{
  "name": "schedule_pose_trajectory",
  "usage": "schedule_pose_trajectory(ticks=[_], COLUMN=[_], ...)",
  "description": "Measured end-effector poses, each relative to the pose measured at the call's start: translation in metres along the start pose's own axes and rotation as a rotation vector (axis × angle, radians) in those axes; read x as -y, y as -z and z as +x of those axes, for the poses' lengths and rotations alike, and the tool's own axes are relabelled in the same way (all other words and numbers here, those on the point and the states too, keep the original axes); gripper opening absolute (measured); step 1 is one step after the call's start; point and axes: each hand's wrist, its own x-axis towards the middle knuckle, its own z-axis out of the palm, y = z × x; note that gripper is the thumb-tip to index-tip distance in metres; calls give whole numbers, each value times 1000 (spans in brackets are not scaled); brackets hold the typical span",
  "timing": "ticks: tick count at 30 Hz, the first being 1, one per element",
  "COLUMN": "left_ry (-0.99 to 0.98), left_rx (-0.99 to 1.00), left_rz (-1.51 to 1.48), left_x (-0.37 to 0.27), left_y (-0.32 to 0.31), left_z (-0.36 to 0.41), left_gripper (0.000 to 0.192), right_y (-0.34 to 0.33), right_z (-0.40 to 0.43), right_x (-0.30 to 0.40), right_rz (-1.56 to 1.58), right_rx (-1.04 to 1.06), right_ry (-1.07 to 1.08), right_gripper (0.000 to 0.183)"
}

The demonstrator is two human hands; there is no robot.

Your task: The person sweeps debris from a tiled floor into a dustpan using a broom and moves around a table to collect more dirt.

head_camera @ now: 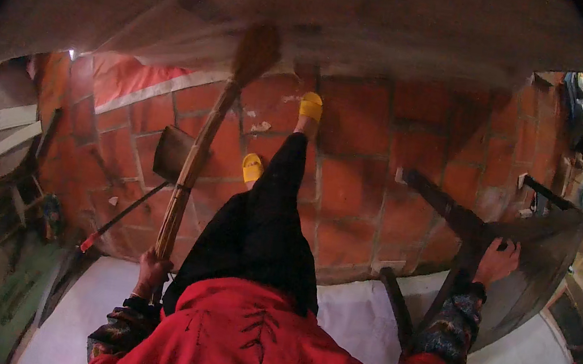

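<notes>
My left hand [152, 270] grips the long bundled-stalk handle of a broom [192, 170]. The handle slants up and away, and the brown broom head [257, 52] is dim and blurred at the top. Behind the handle lies a dustpan [173, 154], partly covered by it, its thin stick with a red end pointing back towards me. Over on the other side my right hand [497, 261] is at the edge of a dark wooden table [529, 271], fingers bent. Whether those fingers clasp the edge or only rest there, I cannot tell.
Red floor tiles [354, 184] bear scraps of pale litter [261, 126]. One table leg [434, 197] reaches down to the floor right of my yellow slippers [311, 107]. A round surface [1, 146] with two pale strips stands at far left. A greyish expanse spans the top.
</notes>
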Motion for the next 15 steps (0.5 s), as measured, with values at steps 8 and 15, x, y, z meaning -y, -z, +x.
schedule_pose_trajectory(ticks=[8, 15], left_ry=[47, -168], left_rx=[34, 19], left_rz=[-68, -36], left_x=[11, 2], left_y=[0, 5], left_z=[10, 7], left_gripper=[22, 23], right_y=[2, -14], right_z=[6, 8], right_x=[5, -12], right_rz=[7, 58], right_rx=[59, 31], right_ry=[42, 113], right_gripper=[39, 37])
